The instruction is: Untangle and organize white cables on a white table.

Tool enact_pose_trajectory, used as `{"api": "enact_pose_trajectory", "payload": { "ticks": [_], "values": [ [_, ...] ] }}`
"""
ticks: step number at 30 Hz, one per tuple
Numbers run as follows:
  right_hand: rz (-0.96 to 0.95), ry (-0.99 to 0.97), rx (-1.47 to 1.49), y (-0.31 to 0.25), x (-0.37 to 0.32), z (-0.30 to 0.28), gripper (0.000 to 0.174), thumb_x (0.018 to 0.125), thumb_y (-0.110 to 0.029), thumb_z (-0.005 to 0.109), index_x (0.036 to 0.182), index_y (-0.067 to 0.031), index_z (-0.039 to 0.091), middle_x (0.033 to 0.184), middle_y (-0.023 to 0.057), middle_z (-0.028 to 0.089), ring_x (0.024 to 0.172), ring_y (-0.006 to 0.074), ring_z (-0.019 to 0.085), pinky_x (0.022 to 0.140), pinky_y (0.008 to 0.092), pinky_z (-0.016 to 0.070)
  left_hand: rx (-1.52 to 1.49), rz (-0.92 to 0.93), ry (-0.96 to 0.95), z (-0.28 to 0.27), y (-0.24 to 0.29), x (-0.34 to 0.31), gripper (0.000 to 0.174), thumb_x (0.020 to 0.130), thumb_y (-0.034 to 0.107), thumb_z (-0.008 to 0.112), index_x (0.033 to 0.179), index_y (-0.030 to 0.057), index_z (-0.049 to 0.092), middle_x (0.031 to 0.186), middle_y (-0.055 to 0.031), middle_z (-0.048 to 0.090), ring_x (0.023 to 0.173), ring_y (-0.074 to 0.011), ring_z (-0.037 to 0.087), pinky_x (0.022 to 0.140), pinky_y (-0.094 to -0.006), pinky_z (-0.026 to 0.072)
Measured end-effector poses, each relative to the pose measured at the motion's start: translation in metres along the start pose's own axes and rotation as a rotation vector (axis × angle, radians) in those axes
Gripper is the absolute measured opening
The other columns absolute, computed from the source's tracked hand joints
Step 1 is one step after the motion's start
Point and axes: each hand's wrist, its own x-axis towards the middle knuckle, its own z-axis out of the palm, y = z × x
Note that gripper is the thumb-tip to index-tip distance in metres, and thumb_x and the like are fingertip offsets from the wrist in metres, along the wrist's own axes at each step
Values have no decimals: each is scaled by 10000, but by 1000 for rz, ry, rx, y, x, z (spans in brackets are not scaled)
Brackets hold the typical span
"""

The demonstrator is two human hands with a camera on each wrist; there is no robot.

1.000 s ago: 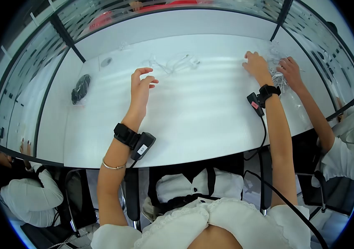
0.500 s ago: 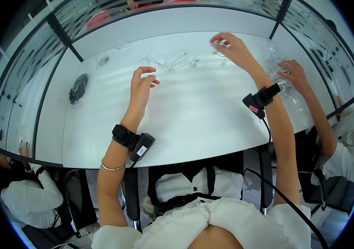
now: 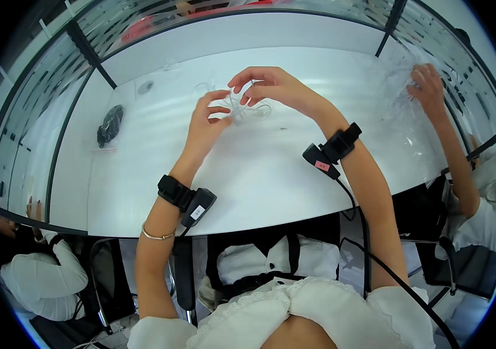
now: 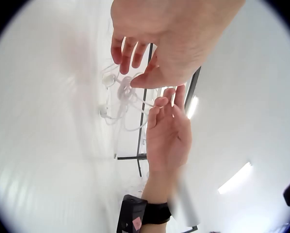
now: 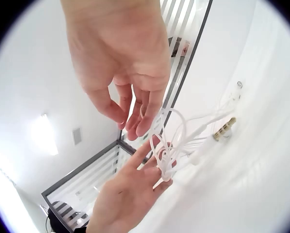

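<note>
White wired earphones [image 3: 237, 111], their thin cord in loose loops, are between my two hands over the table's far middle. Earbuds [image 4: 107, 81] show in the left wrist view, and a gold plug [image 5: 225, 128] in the right wrist view. My left hand [image 3: 208, 123] has bent, spread fingers, with its thumb and fingertips right at the coiled cord. Over the same bundle reaches my right hand [image 3: 274, 87], its relaxed fingertips close to a cord loop. A gap shows between its thumb and fingers. Part of the cord is hidden behind the fingers.
A bagged black bundle [image 3: 110, 125] lies at the left. At the right, another person's hand [image 3: 428, 90] touches clear plastic bags [image 3: 402, 87]. Low partitions with glass tops [image 3: 248, 38] enclose the white table [image 3: 248, 180]. A black cable [image 3: 399, 285] hangs beside my right arm.
My right hand picked white cord from the pile at the right and brought it left to my left hand. My left hand stayed nearly still. The other person's hand moved up and right.
</note>
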Motion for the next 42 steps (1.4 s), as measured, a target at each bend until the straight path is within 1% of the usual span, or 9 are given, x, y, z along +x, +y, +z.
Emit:
{"api": "enact_pose_trajectory", "payload": {
  "ticks": [2, 6, 11, 15, 17, 23, 32, 37, 42],
  "values": [
    [-45, 39, 43, -8, -8, 3, 287, 849, -153, 532, 1098, -40, 619, 1050, 59, 628, 920, 147, 618, 860, 290, 490, 30, 45, -65, 5, 1, -1, 466, 787, 17, 628, 1231, 66, 494, 1169, -93, 542, 989, -174, 597, 828, -310, 484],
    [-115, 129, 116, -11, -21, 5, 298, 838, -134, 528, 1108, -44, 616, 1055, 52, 619, 936, 154, 621, 838, 285, 495, -149, -125, -285, 11, 24, -9, 397, 824, 63, 629, 1202, 39, 509, 1018, -53, 588, 945, -150, 595, 859, -274, 457],
    [-66, 467, -196, 10, -32, -11, 280, 872, -127, 515, 1138, -87, 590, 1180, 41, 600, 1002, 180, 627, 745, 270, 502, -180, 27, -112, 12, 26, -11, 352, 829, 51, 653, 1161, 34, 538, 975, -34, 592, 862, -112, 576, 824, -257, 456],
    [-193, 685, -423, 6, -37, -11, 162, 822, -100, 591, 973, -70, 642, 964, 26, 619, 756, 135, 595, 618, 257, 476, -133, 77, -6, 12, 31, -11, 377, 805, 26, 688, 1141, 39, 516, 893, -25, 605, 828, -96, 586, 753, -233, 450],
    [-199, 580, -441, -8, -39, 4, 117, 825, -144, 623, 933, -104, 641, 902, 9, 620, 689, 122, 542, 608, 265, 451, -102, 134, 11, 12, 26, -10, 347, 790, 14, 699, 1088, 40, 524, 868, -32, 617, 824, -85, 594, 679, -205, 419],
    [-248, 452, -716, -9, -38, 39, 129, 817, -199, 643, 901, -116, 593, 799, 2, 591, 692, 165, 547, 604, 292, 448, 136, 236, -17, 12, 28, -12, 314, 808, 40, 694, 1072, 32, 526, 988, -45, 647, 854, -87, 593, 703, -216, 397],
    [-200, 493, -782, -6, -37, 39, 127, 803, -185, 638, 857, -89, 575, 724, 20, 592, 679, 197, 587, 569, 314, 453, 24, 227, -31, 11, 30, -13, 257, 853, 16, 619, 1109, 3, 602, 1020, -59, 649, 908, -102, 584, 766, -230, 413],
    [-214, 484, -783, -3, -39, 45, 128, 781, -176, 623, 828, -73, 564, 676, 34, 587, 635, 212, 592, 553, 324, 454, 110, 256, 76, 21, 34, -16, 113, 867, 24, 603, 979, 12, 611, 985, -47, 647, 890, -111, 582, 758, -247, 425],
    [-167, 493, -810, -3, -36, 48, 119, 749, -165, 621, 792, -74, 557, 644, 41, 605, 587, 223, 600, 523, 329, 451, 555, 498, 189, 22, 32, -14, 127, 820, 25, 653, 931, 24, 591, 854, -47, 640, 777, -166, 594, 683, -278, 440]
  ]
}}
